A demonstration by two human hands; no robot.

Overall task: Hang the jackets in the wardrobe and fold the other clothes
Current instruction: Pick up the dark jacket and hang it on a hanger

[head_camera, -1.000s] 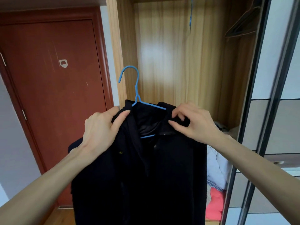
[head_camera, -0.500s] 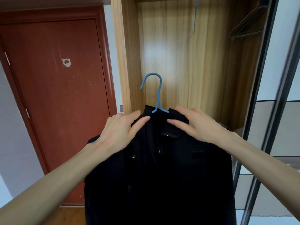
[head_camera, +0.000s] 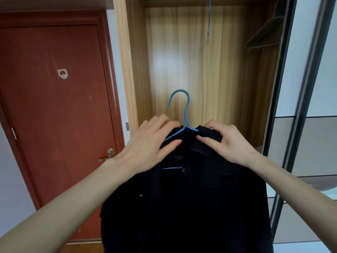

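Our left hand (head_camera: 148,143) and right hand (head_camera: 225,143) each gripped a shoulder of the dark jacket (head_camera: 191,198) on its blue hanger (head_camera: 179,110), held before the open wardrobe (head_camera: 191,61); hooking it well probably meant keeping both shoulders level.

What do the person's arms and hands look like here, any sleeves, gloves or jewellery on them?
Both arms are bare from the bottom edge of the picture up to the wrists, with no sleeve in view. The left hand and the right hand wear no gloves. No rings, watch or bracelet show on the fingers or wrists, and no markings can be seen.
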